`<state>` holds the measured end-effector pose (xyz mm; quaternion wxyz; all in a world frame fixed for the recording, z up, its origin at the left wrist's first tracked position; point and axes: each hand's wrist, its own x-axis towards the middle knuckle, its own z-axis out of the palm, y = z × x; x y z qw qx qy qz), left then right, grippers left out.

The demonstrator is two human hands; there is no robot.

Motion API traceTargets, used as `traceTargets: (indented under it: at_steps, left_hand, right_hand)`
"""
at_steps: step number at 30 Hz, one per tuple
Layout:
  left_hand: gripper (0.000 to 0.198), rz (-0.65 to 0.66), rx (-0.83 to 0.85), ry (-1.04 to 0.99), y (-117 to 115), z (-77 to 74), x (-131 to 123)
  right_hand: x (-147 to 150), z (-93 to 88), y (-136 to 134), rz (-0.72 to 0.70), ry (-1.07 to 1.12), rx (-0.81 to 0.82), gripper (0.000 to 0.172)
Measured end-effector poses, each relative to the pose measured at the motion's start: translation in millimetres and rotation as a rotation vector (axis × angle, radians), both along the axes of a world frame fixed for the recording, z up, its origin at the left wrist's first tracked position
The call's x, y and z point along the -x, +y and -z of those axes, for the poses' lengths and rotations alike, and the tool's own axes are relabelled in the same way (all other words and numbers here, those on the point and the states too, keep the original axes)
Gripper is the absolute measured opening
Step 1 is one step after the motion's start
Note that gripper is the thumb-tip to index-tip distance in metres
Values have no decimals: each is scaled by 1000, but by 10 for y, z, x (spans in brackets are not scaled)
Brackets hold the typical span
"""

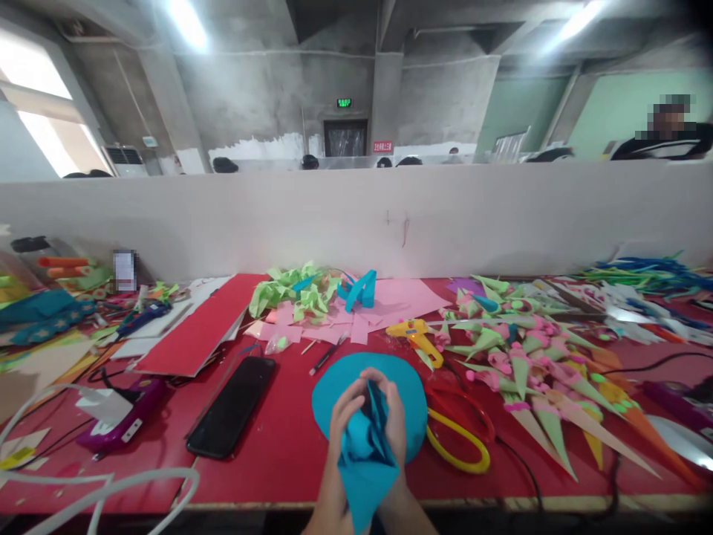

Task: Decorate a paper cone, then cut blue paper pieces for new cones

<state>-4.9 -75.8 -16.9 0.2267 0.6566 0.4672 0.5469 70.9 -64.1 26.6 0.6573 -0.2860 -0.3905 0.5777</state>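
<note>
A folded piece of blue paper (pixel 365 464) is held between my two hands, its pointed end toward me. My left hand (pixel 341 431) curves around its left side. On the other side, the fingers of my right hand (pixel 396 423) wrap it, and the fingertips of both hands come close together at the top. Beneath them a round blue sheet (pixel 328 390) lies on the red table. Scissors with yellow and red handles (pixel 460 442) lie just right of my right hand. A yellow glue gun (pixel 417 338) rests beyond the sheet.
A black phone (pixel 232 407) and a purple power strip (pixel 125 423) lie left. Many small paper cones (pixel 523 364) are heaped right. Green crumpled paper (pixel 295 290) and pink sheets (pixel 409 297) lie at the back, before a white partition (pixel 278 215). Cables cross the table.
</note>
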Motion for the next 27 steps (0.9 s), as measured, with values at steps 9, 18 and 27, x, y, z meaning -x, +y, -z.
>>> traceTargets:
  at_steps: [9,18,27]
  left_hand:
    - [69,229,370,-499,-291,-128,46]
    - [40,-181,352,-431,-32,-530,355]
    - [48,-155,226,-312,349,-703,916]
  right_hand:
    - [14,31,-5,674,-1043,-529,23]
    - [262,136,-104,169,-1081,-743,58]
    - [-347,304,-186,309,-1276,-617,49]
